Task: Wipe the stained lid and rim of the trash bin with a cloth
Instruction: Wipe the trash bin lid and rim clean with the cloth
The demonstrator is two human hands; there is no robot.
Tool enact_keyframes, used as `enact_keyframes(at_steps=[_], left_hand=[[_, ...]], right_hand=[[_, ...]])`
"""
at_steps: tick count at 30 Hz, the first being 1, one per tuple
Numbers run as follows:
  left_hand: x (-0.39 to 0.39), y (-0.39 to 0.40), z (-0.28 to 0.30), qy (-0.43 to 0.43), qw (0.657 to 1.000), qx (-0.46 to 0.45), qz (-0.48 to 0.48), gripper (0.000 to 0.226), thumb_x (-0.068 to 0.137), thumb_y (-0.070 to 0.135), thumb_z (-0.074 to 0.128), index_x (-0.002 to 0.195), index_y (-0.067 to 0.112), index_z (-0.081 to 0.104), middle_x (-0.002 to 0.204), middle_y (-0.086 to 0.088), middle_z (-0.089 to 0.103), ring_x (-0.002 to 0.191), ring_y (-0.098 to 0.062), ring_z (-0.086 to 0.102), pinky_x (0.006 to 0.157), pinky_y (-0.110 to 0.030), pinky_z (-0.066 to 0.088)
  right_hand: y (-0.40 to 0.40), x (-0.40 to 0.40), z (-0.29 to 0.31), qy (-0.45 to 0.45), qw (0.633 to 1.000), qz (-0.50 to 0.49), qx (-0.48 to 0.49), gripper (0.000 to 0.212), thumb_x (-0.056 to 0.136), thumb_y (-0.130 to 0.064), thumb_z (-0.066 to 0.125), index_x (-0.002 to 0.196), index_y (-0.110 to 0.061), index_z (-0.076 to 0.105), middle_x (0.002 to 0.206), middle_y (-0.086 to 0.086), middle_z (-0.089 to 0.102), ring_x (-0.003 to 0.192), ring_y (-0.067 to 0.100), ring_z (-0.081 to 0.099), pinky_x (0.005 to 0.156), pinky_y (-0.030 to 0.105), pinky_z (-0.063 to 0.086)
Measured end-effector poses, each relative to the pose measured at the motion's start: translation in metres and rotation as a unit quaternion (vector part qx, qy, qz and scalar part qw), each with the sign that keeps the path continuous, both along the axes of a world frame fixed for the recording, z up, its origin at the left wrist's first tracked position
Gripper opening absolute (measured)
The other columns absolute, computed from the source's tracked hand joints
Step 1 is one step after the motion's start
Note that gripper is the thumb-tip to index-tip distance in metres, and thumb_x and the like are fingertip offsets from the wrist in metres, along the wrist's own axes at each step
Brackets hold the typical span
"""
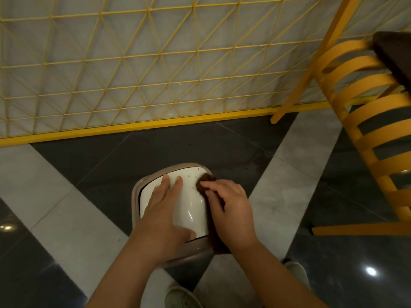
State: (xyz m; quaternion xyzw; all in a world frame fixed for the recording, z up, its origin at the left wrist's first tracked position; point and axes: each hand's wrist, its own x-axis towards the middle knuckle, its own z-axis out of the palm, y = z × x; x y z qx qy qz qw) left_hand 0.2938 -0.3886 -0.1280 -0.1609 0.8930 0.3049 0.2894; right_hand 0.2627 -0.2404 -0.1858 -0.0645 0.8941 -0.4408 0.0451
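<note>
A small trash bin stands on the floor below me, with a white swing lid (190,204) set in a beige rim (136,192). Brown specks dot the lid's far right corner. My left hand (163,214) lies flat on the lid, fingers spread, thumb near the front edge. My right hand (231,210) is shut on a dark brown cloth (205,180), pressing it on the lid's far right corner and rim. More of the cloth hangs under my right wrist along the bin's right side.
A yellow wire-grid fence (133,85) with a yellow base bar runs behind the bin. A yellow slatted chair (367,121) stands at the right, beside a dark table edge (393,54). The floor has dark and light glossy tiles. My shoes (180,297) show at the bottom.
</note>
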Motion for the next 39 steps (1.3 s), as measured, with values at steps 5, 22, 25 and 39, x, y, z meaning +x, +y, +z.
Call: enact_keyframes(at_steps=[5, 22, 25, 39], left_hand=[[-0.001, -0.006, 0.006, -0.013, 1.000, 0.001, -0.018, 0.112, 0.078, 0.029, 0.074, 0.144, 0.041, -0.016, 0.152, 0.021, -0.026, 0.145, -0.012, -0.008, 0.116, -0.036, 0.021], [0.003, -0.006, 0.001, 0.007, 1.000, -0.001, 0.013, 0.111, 0.080, 0.023, 0.073, 0.145, 0.040, -0.014, 0.152, 0.020, -0.027, 0.144, -0.009, -0.018, 0.119, -0.039, 0.010], [0.002, -0.007, 0.006, 0.002, 1.000, 0.021, 0.012, 0.110, 0.081, 0.019, 0.073, 0.146, 0.042, -0.014, 0.151, 0.022, -0.027, 0.142, -0.007, -0.021, 0.118, -0.037, 0.010], [0.007, -0.014, 0.000, 0.029, 0.999, 0.039, 0.018, 0.110, 0.074, 0.023, 0.079, 0.145, 0.046, -0.002, 0.153, 0.026, -0.018, 0.144, -0.006, -0.014, 0.119, -0.044, 0.009]], right_hand=[[0.004, 0.010, -0.018, -0.170, 0.977, -0.106, -0.068, 0.023, 0.095, -0.028, 0.051, 0.110, -0.041, 0.062, 0.108, -0.025, 0.056, 0.102, -0.002, 0.054, 0.099, 0.026, 0.046], [-0.015, 0.021, -0.006, -0.081, 0.993, -0.046, -0.067, 0.024, 0.094, -0.028, 0.052, 0.112, -0.042, 0.061, 0.112, -0.030, 0.049, 0.108, -0.010, 0.043, 0.094, 0.008, 0.033], [-0.016, 0.014, -0.018, -0.202, 0.961, -0.141, -0.124, 0.022, 0.094, -0.028, 0.053, 0.102, -0.048, 0.056, 0.107, -0.027, 0.053, 0.100, -0.003, 0.053, 0.098, 0.025, 0.046], [-0.018, 0.034, -0.024, -0.164, 0.975, -0.135, -0.071, 0.024, 0.093, -0.029, 0.054, 0.110, -0.046, 0.058, 0.115, -0.022, 0.056, 0.108, -0.002, 0.052, 0.098, 0.024, 0.044]])
